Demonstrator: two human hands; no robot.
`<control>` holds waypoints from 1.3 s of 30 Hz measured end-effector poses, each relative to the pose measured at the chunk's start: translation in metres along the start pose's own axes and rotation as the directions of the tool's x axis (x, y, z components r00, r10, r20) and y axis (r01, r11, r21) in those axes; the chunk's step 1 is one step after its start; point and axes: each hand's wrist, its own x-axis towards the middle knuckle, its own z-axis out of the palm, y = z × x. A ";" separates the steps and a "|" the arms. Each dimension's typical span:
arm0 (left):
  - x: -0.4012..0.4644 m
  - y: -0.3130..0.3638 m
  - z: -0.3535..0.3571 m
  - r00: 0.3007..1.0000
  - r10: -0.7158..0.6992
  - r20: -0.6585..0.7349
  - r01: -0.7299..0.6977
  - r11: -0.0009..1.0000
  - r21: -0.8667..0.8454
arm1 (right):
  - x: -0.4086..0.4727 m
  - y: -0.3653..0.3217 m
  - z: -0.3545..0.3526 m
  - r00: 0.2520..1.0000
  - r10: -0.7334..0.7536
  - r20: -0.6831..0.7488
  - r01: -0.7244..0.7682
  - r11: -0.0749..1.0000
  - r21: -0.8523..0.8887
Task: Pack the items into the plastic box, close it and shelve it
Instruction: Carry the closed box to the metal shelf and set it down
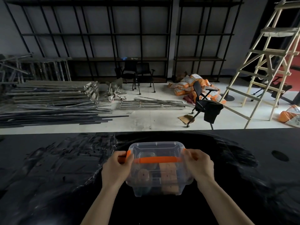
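A clear plastic box [156,187] with its clear lid on sits on the black table [48,176] in front of me. An orange handle [158,159] lies across the lid. My left hand [117,166] grips the orange latch [128,154] at the box's left end. My right hand [198,166] grips the latch at the right end, which its fingers mostly hide. Through the lid I see a round wooden-looking spool [143,174] and an orange-brown package [168,174].
Beyond the table's far edge lie metal bars [53,109] on the floor, a black office chair [206,106], orange sacks [193,86] and a wooden ladder [266,62]. Tall black shelving [113,46] lines the far wall. A round hole [280,155] is in the table at right.
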 end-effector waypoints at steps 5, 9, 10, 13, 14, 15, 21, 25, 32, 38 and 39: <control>0.009 -0.021 0.002 0.943 -0.176 0.281 0.290 0.850 -0.440 | 0.014 0.014 0.003 0.939 0.225 0.262 -0.272 0.949 0.160; 0.008 -0.031 0.016 0.878 -0.159 0.452 0.385 0.796 -0.468 | 0.014 0.018 0.005 0.885 0.233 0.403 -0.317 0.936 0.154; 0.006 -0.032 0.018 0.876 -0.143 0.460 0.375 0.803 -0.464 | 0.014 0.019 0.007 0.880 0.221 0.421 -0.311 0.937 0.159; 0.003 -0.028 0.022 0.858 -0.125 0.498 0.390 0.789 -0.475 | 0.011 0.019 0.010 0.879 0.196 0.435 -0.297 0.938 0.177; 0.002 -0.028 0.022 0.855 -0.121 0.505 0.394 0.784 -0.479 | 0.010 0.018 0.011 0.883 0.198 0.426 -0.298 0.938 0.180; 0.002 -0.027 0.022 0.855 -0.121 0.504 0.395 0.782 -0.482 | 0.010 0.017 0.012 0.886 0.202 0.419 -0.300 0.936 0.185; 0.001 -0.021 0.022 0.869 -0.099 0.485 0.370 0.782 -0.502 | 0.009 0.008 0.010 0.902 0.208 0.378 -0.297 0.934 0.197; 0.003 0.000 0.020 0.881 -0.049 0.471 0.323 0.789 -0.522 | 0.015 -0.004 -0.006 0.912 0.194 0.363 -0.284 0.935 0.214; 0.007 0.054 0.034 0.889 0.029 0.457 0.256 0.796 -0.548 | 0.025 -0.023 -0.058 0.940 0.152 0.306 -0.239 0.932 0.272; -0.009 0.110 0.062 0.882 0.086 0.463 0.221 0.793 -0.568 | 0.034 -0.031 -0.121 0.966 0.137 0.221 -0.197 0.939 0.281; -0.013 0.120 0.067 0.878 0.094 0.469 0.218 0.794 -0.567 | 0.035 -0.031 -0.131 0.969 0.137 0.207 -0.194 0.939 0.285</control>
